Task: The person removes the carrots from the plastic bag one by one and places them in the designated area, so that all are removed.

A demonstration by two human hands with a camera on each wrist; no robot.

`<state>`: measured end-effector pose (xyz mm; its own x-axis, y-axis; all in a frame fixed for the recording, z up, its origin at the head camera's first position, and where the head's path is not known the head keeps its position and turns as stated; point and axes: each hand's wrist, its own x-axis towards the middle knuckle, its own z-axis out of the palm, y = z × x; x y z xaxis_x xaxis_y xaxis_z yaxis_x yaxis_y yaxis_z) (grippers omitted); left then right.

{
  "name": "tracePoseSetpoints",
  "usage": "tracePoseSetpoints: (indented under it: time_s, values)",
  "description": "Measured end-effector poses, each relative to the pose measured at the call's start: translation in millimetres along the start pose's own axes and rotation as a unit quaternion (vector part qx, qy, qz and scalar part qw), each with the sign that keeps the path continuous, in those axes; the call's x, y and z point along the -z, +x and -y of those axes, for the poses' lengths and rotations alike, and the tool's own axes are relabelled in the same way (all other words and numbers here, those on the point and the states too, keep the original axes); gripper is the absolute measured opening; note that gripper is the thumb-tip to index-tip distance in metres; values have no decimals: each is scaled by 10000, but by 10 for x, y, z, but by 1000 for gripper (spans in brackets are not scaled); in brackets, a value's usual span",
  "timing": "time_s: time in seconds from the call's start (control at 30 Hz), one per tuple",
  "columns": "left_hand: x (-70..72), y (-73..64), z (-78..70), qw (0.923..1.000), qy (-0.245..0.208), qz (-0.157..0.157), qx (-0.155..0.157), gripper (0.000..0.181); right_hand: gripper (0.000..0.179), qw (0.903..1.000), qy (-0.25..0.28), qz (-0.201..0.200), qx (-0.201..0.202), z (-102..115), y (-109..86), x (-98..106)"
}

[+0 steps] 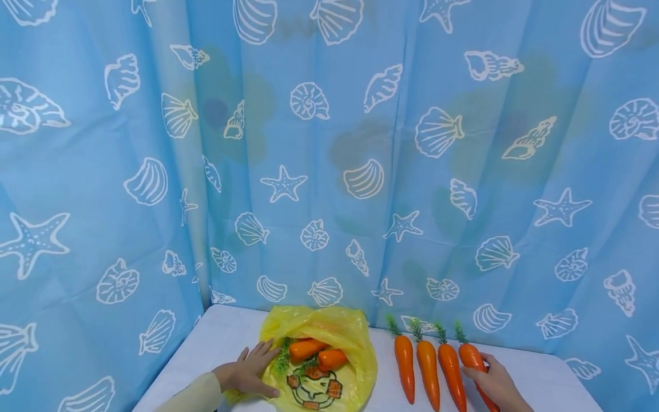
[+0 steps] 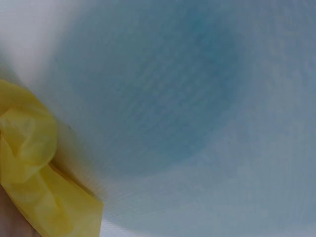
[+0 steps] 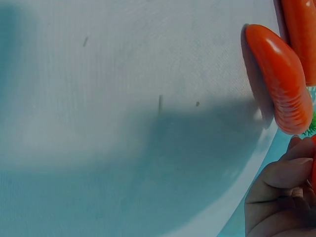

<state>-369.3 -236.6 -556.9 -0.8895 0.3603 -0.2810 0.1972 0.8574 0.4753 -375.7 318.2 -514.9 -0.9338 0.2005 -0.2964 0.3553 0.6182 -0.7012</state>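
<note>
A yellow plastic bag (image 1: 362, 366) with a cartoon print lies on the table, its mouth gaping around orange carrots (image 1: 332, 359) with green tops. On the bag's left edge rests my left hand (image 1: 249, 372), fingers extended and spread. The left wrist view shows crumpled yellow plastic (image 2: 29, 148) beside a sliver of this hand. To the right, several carrots lie in a row, tops pointing away. My right hand (image 1: 496, 384) grips the rightmost carrot (image 1: 469, 356), thumb on its near side. In the right wrist view its curled fingers (image 3: 284, 175) hold an orange carrot, mostly cut off by the frame.
The other carrots of the row, such as the leftmost carrot (image 1: 404, 360), lie side by side between the bag and my right hand. A white table (image 1: 201, 349) carries everything. Blue curtains (image 1: 334, 143) with white shell prints hang behind and at the left.
</note>
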Motion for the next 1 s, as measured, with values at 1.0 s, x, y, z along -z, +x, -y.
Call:
tracePoseSetpoints:
  time_s: [1.0]
  values:
    - [-9,5,14,10000,-79,-13,-55,100,94,9998,-94,-165,-103,-77,30,-35]
